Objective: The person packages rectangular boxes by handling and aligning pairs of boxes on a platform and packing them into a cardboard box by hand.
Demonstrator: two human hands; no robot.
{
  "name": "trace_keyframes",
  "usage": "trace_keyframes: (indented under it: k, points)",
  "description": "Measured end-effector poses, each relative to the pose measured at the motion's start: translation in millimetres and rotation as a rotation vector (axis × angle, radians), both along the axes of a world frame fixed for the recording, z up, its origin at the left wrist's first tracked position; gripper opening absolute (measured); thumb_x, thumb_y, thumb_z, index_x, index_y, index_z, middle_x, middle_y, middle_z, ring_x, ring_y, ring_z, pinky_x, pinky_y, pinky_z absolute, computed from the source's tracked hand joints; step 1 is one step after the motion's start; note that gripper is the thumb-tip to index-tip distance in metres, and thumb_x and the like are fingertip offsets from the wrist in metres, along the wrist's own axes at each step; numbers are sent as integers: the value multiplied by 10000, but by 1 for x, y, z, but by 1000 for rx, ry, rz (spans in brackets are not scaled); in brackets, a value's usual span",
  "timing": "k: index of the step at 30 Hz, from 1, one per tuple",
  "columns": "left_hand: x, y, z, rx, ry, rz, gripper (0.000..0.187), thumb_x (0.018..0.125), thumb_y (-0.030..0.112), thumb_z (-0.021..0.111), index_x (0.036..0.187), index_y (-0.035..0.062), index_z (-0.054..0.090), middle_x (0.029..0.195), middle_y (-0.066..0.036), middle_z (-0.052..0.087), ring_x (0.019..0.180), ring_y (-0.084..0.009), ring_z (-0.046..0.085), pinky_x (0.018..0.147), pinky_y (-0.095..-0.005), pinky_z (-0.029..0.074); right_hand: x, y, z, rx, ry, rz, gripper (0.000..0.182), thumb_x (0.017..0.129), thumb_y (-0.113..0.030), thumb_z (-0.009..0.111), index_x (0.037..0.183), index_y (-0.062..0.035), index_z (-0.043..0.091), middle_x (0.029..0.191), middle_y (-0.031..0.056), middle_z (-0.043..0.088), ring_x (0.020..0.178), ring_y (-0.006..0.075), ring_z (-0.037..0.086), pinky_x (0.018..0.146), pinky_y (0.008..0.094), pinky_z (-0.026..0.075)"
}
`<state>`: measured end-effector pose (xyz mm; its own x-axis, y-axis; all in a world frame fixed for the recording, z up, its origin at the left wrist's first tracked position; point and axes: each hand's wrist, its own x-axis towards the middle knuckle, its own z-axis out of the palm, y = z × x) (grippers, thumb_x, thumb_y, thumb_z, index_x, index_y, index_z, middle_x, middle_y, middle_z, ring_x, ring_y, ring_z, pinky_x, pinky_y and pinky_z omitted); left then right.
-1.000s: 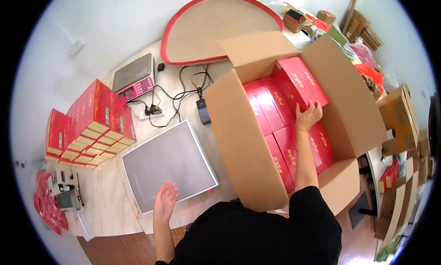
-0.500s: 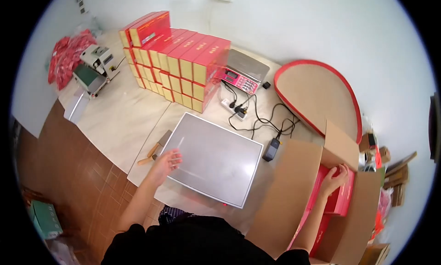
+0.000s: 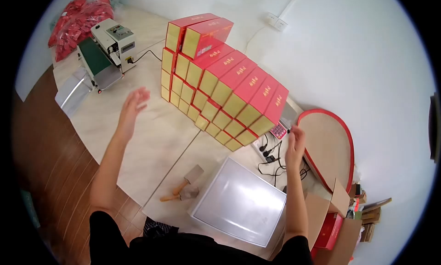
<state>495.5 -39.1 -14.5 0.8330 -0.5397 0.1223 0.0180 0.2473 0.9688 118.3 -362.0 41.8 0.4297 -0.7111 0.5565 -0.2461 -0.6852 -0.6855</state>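
Observation:
Stacked red-and-gold boxes stand in rows on the pale table. To their left, my left hand is raised over the table, fingers apart and holding nothing. On the right, my right hand is lifted near the stack's right end, in front of the black cables and the red-rimmed tray; its fingers are partly bent, with nothing seen in them. Between my arms lies a grey flat-topped panel with a white edge. An open cardboard box holding red boxes sits at lower right.
A sealing machine with a green belt stands at the back left, beside a bag of red packets. Wooden-handled scrapers lie left of the panel. A power strip and a pink-keyed scale are behind it.
The view has turned left toward the stack. My right hand has come out of the cardboard box and up beside the stack. My left hand has moved from the panel's edge to the stack's left.

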Motion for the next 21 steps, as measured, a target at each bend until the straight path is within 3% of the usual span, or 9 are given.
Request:
trace_keyframes:
  k: [3, 10, 13, 15, 19, 21]
  points:
    - [79, -28, 19, -72, -59, -20, 528, 993, 421, 384, 1365, 48, 418, 1356, -129, 479, 1287, -215, 424, 1082, -363, 295, 113, -2, 14, 12, -53, 99, 266, 963, -167, 482, 1168, -3, 522, 1143, 117, 564, 1066, 207, 541, 906, 332, 428]
    - [211, -135, 56, -119, -102, -202, 588, 991, 466, 357, 1394, 38, 382, 1451, -134, 365, 1348, -210, 339, 1135, -354, 190, 307, -45, 28, 349, -105, 156, 373, 991, -279, 402, 1243, -17, 486, 1211, 106, 560, 1076, 196, 543, 889, 311, 432]
    - [254, -188, 60, -157, 41, -333, 591, 986, 480, 369, 1378, 39, 406, 1404, -120, 429, 1310, -184, 385, 1116, -333, 238, 372, -64, 24, 485, -155, 138, 442, 985, -322, 381, 1301, -20, 442, 1265, 121, 534, 1094, 217, 535, 906, 338, 425]
    - [267, -211, 63, -61, 165, -438, 597, 976, 502, 383, 1352, 42, 435, 1322, -91, 510, 1215, -159, 472, 1047, -317, 345, 405, -81, 14, 527, -145, 143, 539, 971, -390, 376, 1355, -11, 382, 1329, 152, 478, 1138, 248, 508, 943, 364, 405]
    - [286, -251, 55, -70, 262, -521, 577, 969, 508, 395, 1305, 49, 493, 1296, -77, 549, 1156, -146, 528, 990, -312, 421, 454, -100, -2, 631, -279, 165, 646, 952, -471, 385, 1394, -5, 316, 1404, 197, 385, 1246, 299, 425, 1035, 392, 347]
    - [294, -265, 44, -49, 247, -692, 625, 943, 552, 422, 1298, 40, 473, 1227, -74, 562, 1080, -153, 545, 916, -321, 453, 464, -75, 19, 919, -332, 233, 657, 948, -498, 399, 1395, -23, 323, 1426, 170, 374, 1273, 278, 401, 1057, 388, 327]
